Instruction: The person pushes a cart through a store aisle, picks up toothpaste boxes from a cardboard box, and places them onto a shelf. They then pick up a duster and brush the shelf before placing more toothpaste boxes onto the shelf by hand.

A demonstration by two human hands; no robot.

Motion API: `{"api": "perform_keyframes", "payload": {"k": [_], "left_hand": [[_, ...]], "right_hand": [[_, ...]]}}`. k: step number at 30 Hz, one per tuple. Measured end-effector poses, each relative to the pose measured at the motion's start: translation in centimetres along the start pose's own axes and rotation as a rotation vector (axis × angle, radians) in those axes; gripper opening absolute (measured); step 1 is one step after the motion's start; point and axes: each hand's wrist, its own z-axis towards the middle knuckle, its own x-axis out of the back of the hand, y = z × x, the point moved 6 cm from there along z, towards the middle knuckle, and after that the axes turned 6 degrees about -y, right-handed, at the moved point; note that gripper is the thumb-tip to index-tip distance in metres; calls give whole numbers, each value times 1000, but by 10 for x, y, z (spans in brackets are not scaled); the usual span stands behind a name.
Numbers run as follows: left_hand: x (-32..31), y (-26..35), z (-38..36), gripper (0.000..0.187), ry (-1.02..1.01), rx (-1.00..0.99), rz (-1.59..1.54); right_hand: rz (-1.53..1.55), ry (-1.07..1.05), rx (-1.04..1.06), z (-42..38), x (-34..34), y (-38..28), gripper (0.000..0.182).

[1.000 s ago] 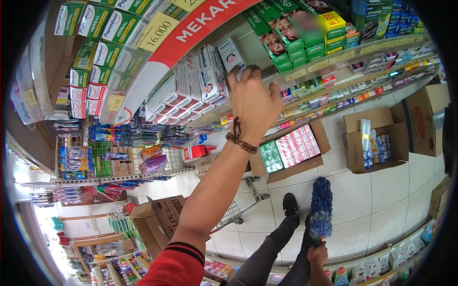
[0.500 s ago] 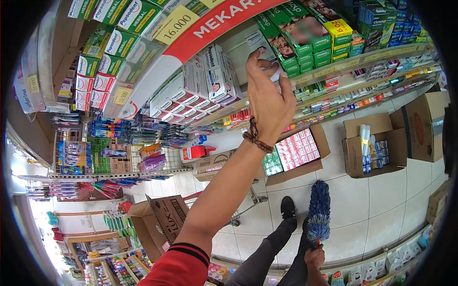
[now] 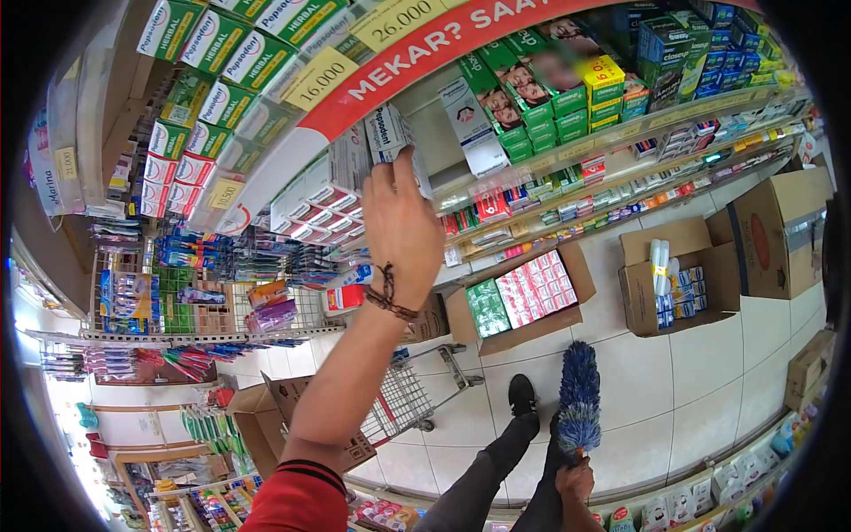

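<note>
My left hand (image 3: 403, 226) reaches up to the shelf, its fingers closed at the near end of a white Pepsodent box (image 3: 387, 129) on top of a stack. To its right, a separate white box (image 3: 472, 124) lies against green Closeup boxes (image 3: 507, 93). A bare strip of shelf shows between that box and the stack. Low in the view, my right hand (image 3: 576, 480) is wrapped round the handle of a blue duster (image 3: 580, 395), whose fluffy head points up toward the shelf.
An open carton (image 3: 574, 284) of red and green toothpaste boxes stands on the tiled floor. Another open carton (image 3: 634, 275) is to its right. A wire trolley (image 3: 403, 399) stands near my feet. Toothbrushes hang on a rack (image 3: 213, 337) at the left.
My left hand has moved left, away from the white box beside the Closeup boxes, to the Pepsodent stack. That white box is now uncovered. My right hand still holds the duster.
</note>
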Motion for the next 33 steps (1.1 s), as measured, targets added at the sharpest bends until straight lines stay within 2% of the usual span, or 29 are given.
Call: {"api": "perform_keyframes", "payload": {"k": [3,6,10,12,13,15,19,21,22,23,26,27,29,30,33], "left_hand": [[0,-10,-4,55,1,-113,38],[4,-6,-2,39,70,-320,-44],[0,7,4,35,30,-329,-43],[-1,9,7,35,1,-160,6],[-1,11,8,35,4,-160,8],[2,11,8,36,143,-128,93],[2,-2,10,36,210,-143,118],[5,-22,8,36,189,174,-284],[3,-23,5,34,200,234,-597],[4,-22,1,34,197,232,-598],[-13,-36,-22,33,145,656,-1392],[-9,-33,-24,33,144,657,-1394],[-13,-26,-33,31,69,807,-1637],[-15,-27,-34,27,65,776,-1698],[-18,-27,-36,31,88,734,-1826]], "right_hand": [[11,52,27,4,-7,6,57],[37,48,14,2,-3,5,57],[38,18,-4,-1,3,3,57],[53,15,5,0,2,5,57],[54,17,8,3,0,6,57],[30,-5,-11,7,-4,10,60],[30,-25,-1,6,-6,13,64],[31,-37,-6,10,-9,15,68],[35,-39,-9,11,-11,17,68],[40,-36,3,12,-12,18,68],[36,-39,-2,14,-11,20,67],[31,-48,-17,15,-12,20,66],[34,-37,-20,18,-16,22,65],[36,-26,-21,18,-15,22,64],[18,-23,-20,16,-11,20,63]]}}
